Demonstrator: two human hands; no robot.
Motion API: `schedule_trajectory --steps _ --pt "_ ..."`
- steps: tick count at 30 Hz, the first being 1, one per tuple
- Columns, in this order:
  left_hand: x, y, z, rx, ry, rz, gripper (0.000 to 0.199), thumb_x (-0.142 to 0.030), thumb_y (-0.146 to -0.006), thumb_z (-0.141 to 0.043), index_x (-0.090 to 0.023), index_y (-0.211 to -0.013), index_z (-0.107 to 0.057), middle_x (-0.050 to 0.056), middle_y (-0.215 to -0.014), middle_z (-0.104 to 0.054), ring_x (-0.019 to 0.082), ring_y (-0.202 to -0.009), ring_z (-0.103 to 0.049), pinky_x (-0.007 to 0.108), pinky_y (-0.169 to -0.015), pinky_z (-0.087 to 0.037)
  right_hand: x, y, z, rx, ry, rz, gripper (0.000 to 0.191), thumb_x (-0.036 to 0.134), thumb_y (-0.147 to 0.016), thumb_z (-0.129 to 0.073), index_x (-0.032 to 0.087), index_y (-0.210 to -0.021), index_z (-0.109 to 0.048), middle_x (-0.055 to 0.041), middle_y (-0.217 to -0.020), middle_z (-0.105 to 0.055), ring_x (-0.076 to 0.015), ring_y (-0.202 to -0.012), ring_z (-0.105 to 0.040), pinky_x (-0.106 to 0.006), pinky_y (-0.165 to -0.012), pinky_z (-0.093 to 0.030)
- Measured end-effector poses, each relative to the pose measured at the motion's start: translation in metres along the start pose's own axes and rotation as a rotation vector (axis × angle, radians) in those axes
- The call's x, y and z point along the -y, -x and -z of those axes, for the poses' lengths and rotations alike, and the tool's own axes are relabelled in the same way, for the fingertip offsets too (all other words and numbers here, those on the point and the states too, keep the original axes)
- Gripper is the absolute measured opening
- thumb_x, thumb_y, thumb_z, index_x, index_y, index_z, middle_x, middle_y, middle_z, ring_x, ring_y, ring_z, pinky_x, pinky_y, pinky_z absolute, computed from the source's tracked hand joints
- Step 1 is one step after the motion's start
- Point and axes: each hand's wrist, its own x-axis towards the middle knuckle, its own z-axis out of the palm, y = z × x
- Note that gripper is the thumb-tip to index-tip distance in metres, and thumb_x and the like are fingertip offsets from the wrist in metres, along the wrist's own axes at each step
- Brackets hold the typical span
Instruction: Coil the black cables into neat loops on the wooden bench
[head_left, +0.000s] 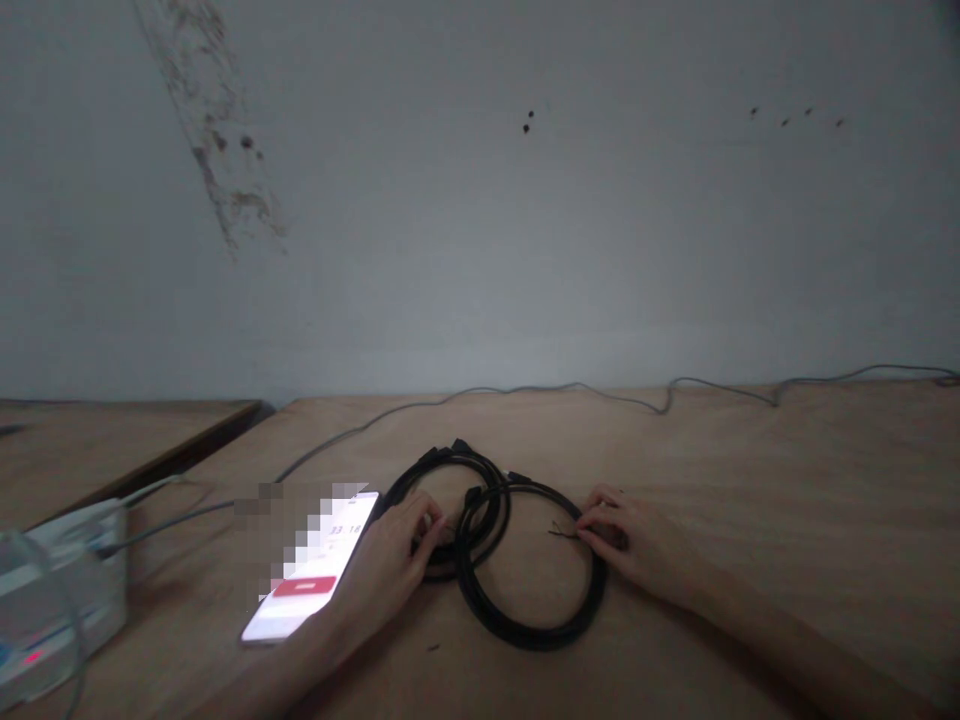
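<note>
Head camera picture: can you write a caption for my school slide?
Left hand and right hand touch coiled black cables on a wooden table.

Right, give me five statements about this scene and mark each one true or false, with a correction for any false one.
1. The left hand touches the coiled black cable. True.
2. The right hand is holding the smartphone. False: it is at the coil's right side, beside thin bare wires.
3. The smartphone lies screen down. False: it lies screen up, with the screen lit.
4. A grey cable runs along the far edge of the wooden table. True.
5. The white box at the left of the view shows a red light. True.
</note>
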Motion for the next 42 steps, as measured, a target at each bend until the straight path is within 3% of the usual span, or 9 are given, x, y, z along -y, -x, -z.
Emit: schedule_trajectory --steps 7,13,21,26,31,33,38,42 --pt "0.003 -0.004 0.004 -0.145 -0.133 -0.04 0.02 -0.03 -0.099 -0.041 -0.022 -0.085 -0.053 0.002 -0.079 -0.062 0.023 -0.074 -0.057 0.033 -0.069 -0.037 -0.001 0.0 0.0 0.005 0.043 0.036 0.018 0.025 -0.097 -0.055 0.024 -0.095 -0.073 -0.0046 -0.099 -0.067 -0.0209 -0.093 -0.063 -0.035 -0.082 -0.049" --pt "-0.001 -0.003 0.007 -0.252 -0.041 -0.047 0.023 -0.037 -0.1 -0.043 -0.022 -0.085 -0.052 0.0 -0.074 -0.058 0.021 -0.069 -0.055 0.031 -0.065 -0.037 -0.002 0.0 -0.003 -0.007 0.039 0.02 0.018 0.025 -0.096 -0.055 0.023 -0.093 -0.073 -0.0049 -0.098 -0.067 -0.0201 -0.088 -0.063 -0.034 -0.079 -0.049" --pt "-0.013 0.004 0.007 -0.148 0.238 -0.022 0.03 -0.045 -0.101 -0.047 -0.021 -0.084 -0.056 -0.003 -0.068 -0.052 0.015 -0.062 -0.048 0.025 -0.058 -0.034 -0.002 0.001 -0.004 -0.017 0.049 0.043 0.019 0.023 -0.097 -0.054 0.023 -0.094 -0.073 -0.0053 -0.097 -0.066 -0.0204 -0.09 -0.063 -0.034 -0.081 -0.05" --pt "-0.015 0.005 0.004 -0.126 0.295 0.035 0.036 -0.052 -0.098 -0.051 -0.02 -0.081 -0.059 -0.005 -0.063 -0.046 0.014 -0.059 -0.043 0.024 -0.055 -0.03 -0.002 0.003 -0.009 -0.126 0.131 0.121 0.017 0.022 -0.097 -0.054 0.023 -0.1 -0.071 -0.0073 -0.105 -0.066 -0.0209 -0.09 -0.063 -0.035 -0.08 -0.051" --pt "-0.019 0.006 0.003 -0.073 0.362 0.087 0.039 -0.055 -0.095 -0.055 -0.02 -0.078 -0.06 -0.006 -0.062 -0.039 0.013 -0.058 -0.039 0.023 -0.054 -0.03 0.028 -0.002 -0.012 -0.099 0.187 0.267 0.017 0.018 -0.095 -0.056 0.023 -0.105 -0.07 -0.0091 -0.107 -0.069 -0.0252 -0.099 -0.063 -0.041 -0.088 -0.051" --pt "-0.021 0.006 0.003 -0.043 0.362 0.094 0.039 -0.054 -0.095 -0.054 -0.019 -0.077 -0.06 -0.005 -0.062 -0.04 0.013 -0.058 -0.04 0.023 -0.054 -0.031 0.048 -0.007 -0.014 -0.085 0.133 0.281 0.018 0.016 -0.095 -0.056 0.022 -0.106 -0.069 -0.0083 -0.102 -0.069 -0.0237 -0.096 -0.064 -0.038 -0.084 -0.053" --pt "-0.022 0.008 0.002 -0.017 0.366 0.075 0.038 -0.051 -0.095 -0.055 -0.019 -0.076 -0.061 -0.005 -0.06 -0.041 0.013 -0.058 -0.042 0.024 -0.054 -0.031 0.084 -0.026 -0.028 -0.058 0.052 0.29 0.028 0.02 -0.092 -0.064 0.02 -0.12 -0.065 -0.0089 -0.118 -0.07 -0.0257 -0.112 -0.062 -0.041 -0.098 -0.05" --pt "-0.022 0.008 0.002 -0.015 0.368 0.061 0.038 -0.051 -0.094 -0.056 -0.019 -0.075 -0.062 -0.005 -0.06 -0.04 0.013 -0.057 -0.04 0.023 -0.053 -0.03 0.09 -0.038 -0.041 -0.026 0.001 0.272 0.014 0.018 -0.092 -0.064 0.02 -0.104 -0.07 -0.0057 -0.107 -0.074 -0.0234 -0.099 -0.068 -0.036 -0.09 -0.054"
